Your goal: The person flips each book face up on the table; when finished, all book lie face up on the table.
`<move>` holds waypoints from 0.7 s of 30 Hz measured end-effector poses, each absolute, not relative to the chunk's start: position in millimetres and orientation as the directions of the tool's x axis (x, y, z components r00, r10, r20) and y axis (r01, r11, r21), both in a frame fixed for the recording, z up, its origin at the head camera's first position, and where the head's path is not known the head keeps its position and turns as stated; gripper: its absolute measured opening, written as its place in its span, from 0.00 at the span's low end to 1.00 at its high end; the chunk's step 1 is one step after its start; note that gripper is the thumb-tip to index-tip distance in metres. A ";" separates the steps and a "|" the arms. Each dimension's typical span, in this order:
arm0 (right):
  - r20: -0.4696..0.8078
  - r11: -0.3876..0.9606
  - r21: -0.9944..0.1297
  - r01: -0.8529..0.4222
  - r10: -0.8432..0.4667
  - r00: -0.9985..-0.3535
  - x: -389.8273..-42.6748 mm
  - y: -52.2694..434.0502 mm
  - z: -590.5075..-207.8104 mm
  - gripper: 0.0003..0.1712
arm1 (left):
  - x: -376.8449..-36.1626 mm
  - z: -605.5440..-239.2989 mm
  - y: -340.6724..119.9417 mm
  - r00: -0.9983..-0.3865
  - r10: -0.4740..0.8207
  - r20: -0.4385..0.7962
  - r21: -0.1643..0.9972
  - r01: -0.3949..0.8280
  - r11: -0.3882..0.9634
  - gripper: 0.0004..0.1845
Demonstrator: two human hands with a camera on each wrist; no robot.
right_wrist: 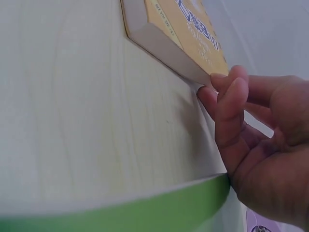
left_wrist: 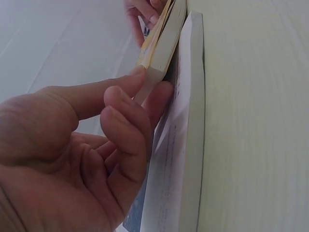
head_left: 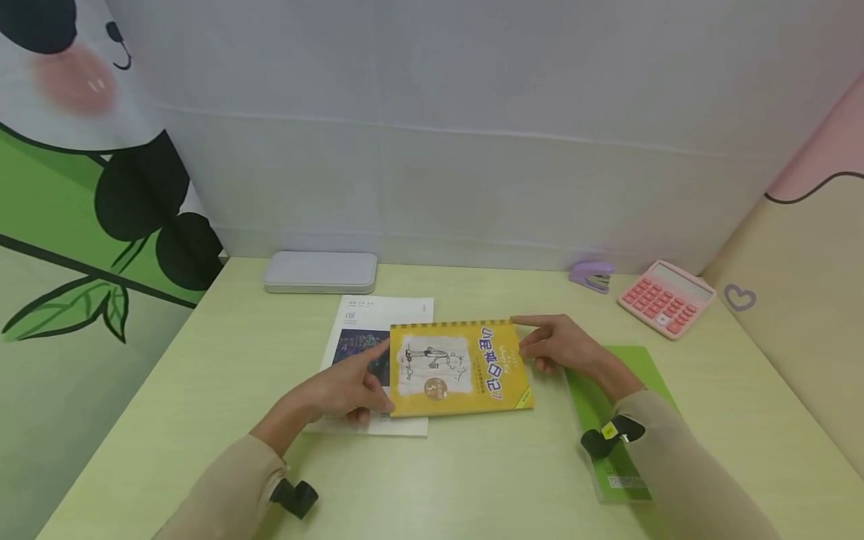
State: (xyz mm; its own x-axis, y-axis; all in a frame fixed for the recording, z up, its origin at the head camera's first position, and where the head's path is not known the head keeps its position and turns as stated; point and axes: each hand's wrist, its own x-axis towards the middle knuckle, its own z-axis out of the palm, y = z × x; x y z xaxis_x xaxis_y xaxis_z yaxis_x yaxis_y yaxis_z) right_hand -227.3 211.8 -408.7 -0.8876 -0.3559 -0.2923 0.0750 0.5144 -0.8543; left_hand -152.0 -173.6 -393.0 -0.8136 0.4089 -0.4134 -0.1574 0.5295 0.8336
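Note:
A yellow paperback book [head_left: 459, 369] with a cartoon sketch on its cover lies sideways, partly over a white book [head_left: 358, 343] with a dark cover picture. My left hand [head_left: 340, 386] pinches its left edge; in the left wrist view the thumb is on top and a fingertip lies below, and that end is raised off the white book. My right hand [head_left: 563, 345] holds the opposite edge near the far corner, its index finger stretched along the top. In the right wrist view, the thumb [right_wrist: 219, 79] meets the cover edge with a fingertip underneath.
Beneath my right forearm lies a green booklet [head_left: 648, 375]. At the back left is a pale flat case [head_left: 320, 271]. A purple stapler [head_left: 592, 274] and a pink calculator [head_left: 667, 300] sit at the back right, near the wall [head_left: 472, 187].

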 end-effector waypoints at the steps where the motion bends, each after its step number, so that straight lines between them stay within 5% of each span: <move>1: -0.298 0.516 -0.853 0.080 -0.355 -0.886 -227.6 211.4 -409.0 0.39 | -152.3 -393.0 -173.6 -0.811 0.409 -0.417 0.832 -0.159 0.532 0.60; 21: -0.338 0.574 -0.815 0.077 -0.363 -0.869 -228.9 204.1 -407.8 0.38 | -155.1 -395.1 -169.3 -0.828 0.395 -0.398 0.808 -0.112 0.579 0.61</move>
